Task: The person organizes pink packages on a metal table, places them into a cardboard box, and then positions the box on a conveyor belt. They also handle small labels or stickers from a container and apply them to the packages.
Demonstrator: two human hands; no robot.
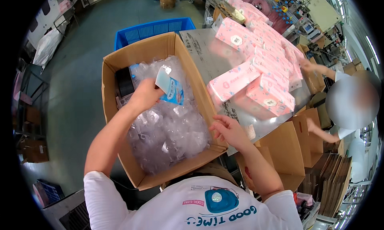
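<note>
My left hand (146,95) is closed on a blue and white printed plastic packet (173,90), held over the cardboard box (109,80) in front of me. The box is piled with crumpled clear plastic pieces (160,130) whose kind I cannot make out. A black object (125,82) stands against its left inner wall. My right hand (228,130) is at the box's right rim, palm turned inward, fingers loosely bent and apart, nothing visible in it. Beyond it, pink wrapped tissue packs (234,81) lie stacked on the metal table (202,50).
A blue plastic crate (156,30) stands behind the box. Across the table on the right, a co-worker (352,98) reaches toward the packs. Open cardboard boxes (282,146) and flattened cartons (334,182) are at my right. Machinery (298,24) fills the far right.
</note>
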